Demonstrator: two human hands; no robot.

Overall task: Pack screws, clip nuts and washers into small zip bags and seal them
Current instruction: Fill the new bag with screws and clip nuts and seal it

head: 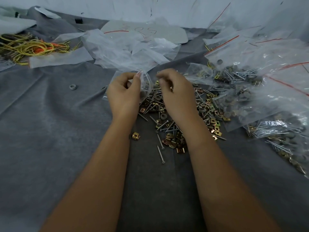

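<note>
several filled bags (260,91) lie at 3 o'clock, yet a big loose pile (177,118) remains while left hand (124,94) fingers pinch an empty bag (145,81), right hand (175,92) fingers curled at its mouth.

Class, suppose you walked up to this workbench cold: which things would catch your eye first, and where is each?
First, the loose pile of screws, clip nuts and washers at the centre of the grey cloth, partly under the right hand. Just left of it, the left hand pinches a small clear bag above the pile. Filled red-striped zip bags crowd the right side, and yellow and orange wires lie at far left.
</note>
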